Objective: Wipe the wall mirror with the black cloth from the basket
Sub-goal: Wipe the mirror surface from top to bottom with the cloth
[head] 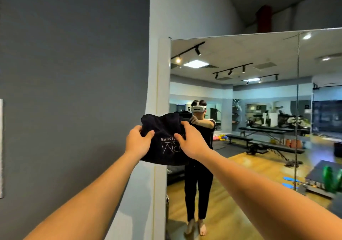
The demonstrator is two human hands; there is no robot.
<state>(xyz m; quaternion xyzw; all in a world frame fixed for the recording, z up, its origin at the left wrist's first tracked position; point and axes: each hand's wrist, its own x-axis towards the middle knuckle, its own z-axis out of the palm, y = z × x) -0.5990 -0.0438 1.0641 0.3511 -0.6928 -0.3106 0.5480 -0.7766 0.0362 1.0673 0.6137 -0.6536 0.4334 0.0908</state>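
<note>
A black cloth [162, 128] with white upside-down lettering hangs in front of me at about chest height. My left hand [137, 140] grips its left edge and my right hand [190, 141] grips its right side, both arms stretched forward. Behind the cloth is the left edge of the big wall mirror [259, 110], which fills the right half of the view and reflects a person holding the cloth. The cloth is in front of the mirror's left edge; whether it touches the glass I cannot tell.
A dark grey wall [74, 73] fills the left. A white pillar [159, 73] borders the mirror's left side. The mirror reflects a gym room with benches, a wooden floor and ceiling lights. A vertical seam [297, 110] splits the mirror panels.
</note>
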